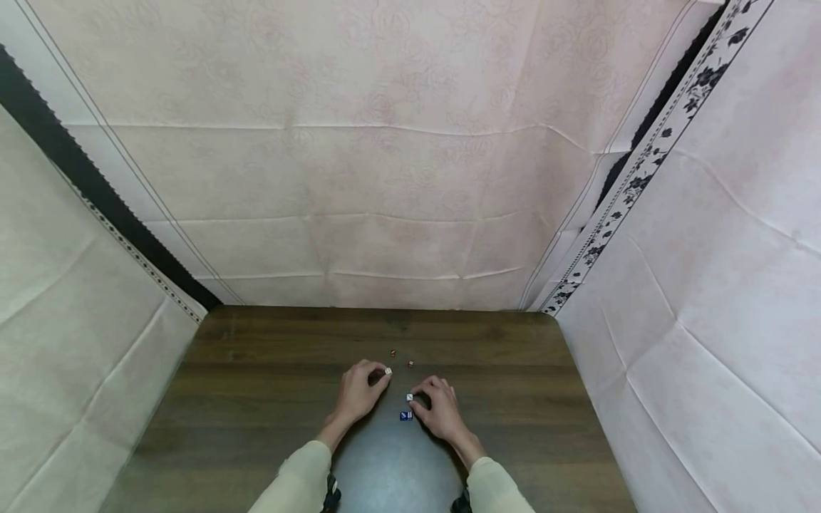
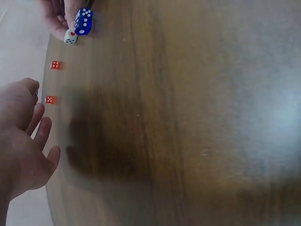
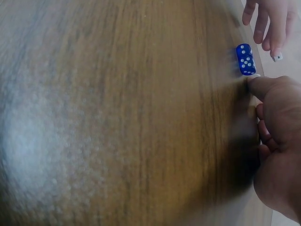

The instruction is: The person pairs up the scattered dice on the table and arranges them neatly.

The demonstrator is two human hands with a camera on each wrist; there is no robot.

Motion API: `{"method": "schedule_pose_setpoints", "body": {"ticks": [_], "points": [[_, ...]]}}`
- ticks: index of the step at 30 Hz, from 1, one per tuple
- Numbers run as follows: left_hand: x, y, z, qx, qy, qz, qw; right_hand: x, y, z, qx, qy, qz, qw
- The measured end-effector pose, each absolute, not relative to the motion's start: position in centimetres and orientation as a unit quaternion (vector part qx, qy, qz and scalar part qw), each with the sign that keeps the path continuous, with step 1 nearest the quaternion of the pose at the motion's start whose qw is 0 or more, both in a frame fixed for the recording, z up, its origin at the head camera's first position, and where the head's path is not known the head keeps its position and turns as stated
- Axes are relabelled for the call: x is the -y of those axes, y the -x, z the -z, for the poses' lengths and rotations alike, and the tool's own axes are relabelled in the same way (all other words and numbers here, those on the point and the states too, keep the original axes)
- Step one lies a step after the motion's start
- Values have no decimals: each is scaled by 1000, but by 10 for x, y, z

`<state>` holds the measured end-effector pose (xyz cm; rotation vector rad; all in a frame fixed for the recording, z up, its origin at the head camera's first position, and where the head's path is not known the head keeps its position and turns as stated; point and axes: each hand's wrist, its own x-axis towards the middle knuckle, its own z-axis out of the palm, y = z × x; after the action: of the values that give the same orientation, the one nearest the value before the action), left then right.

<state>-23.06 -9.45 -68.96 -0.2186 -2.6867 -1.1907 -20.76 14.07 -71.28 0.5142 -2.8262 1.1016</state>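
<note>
Wooden table (image 1: 256,399) | pink cloth walls (image 1: 385,157) | dice by hands (image 1: 398,402)

Both forearms in cream sleeves reached forward, close together. Left hand (image 1: 359,392) lay palm down, fingers curled, fingertips pinched together. Right hand (image 1: 439,411) lay palm down, fingers bent, thumb and forefinger pinched.

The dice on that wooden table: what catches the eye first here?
Two hands meet at the middle of the dark wooden table, each pinching a small white die: left hand, right hand. Blue dice sit between the hands, by the right thumb, and two red dice lie just beyond the fingertips.
</note>
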Motion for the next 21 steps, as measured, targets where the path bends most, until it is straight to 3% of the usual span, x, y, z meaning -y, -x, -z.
{"method": "schedule_pose_setpoints", "body": {"ticks": [13,21], "points": [[89,212,694,911,112,382,110,-141,208,713,920,-164,-356,32],[86,207,699,920,138,356,88,-141,209,713,920,-164,-355,31]]}}
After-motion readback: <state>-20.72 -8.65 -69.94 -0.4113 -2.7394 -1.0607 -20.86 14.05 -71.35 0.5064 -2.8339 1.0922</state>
